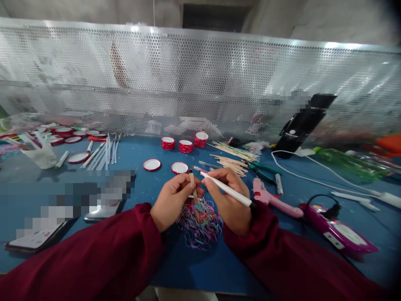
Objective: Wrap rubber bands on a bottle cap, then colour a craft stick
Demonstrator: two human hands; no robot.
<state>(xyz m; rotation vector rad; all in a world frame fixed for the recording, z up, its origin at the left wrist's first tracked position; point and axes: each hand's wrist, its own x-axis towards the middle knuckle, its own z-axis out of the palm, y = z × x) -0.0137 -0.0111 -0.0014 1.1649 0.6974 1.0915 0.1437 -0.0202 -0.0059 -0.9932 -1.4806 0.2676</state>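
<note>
My left hand [171, 200] pinches a short wooden stick [193, 186], held upright above a pile of thin coloured rubber bands [200, 223] on the blue table [131, 163]. My right hand [227, 196] grips a long white stick [228, 190] that slants from near the wooden stick's top down to the right. Both hands are closed and close together, their fingertips almost touching. Dark red sleeves cover both arms.
Red-rimmed caps [152, 164] and red tape rolls [186, 146] lie behind the hands, a heap of wooden sticks [233, 156] and green pliers [265, 171] to the right. A pink glue gun [272, 200], a purple device [338, 232] and cables lie right. A perforated metal screen [200, 79] backs the table.
</note>
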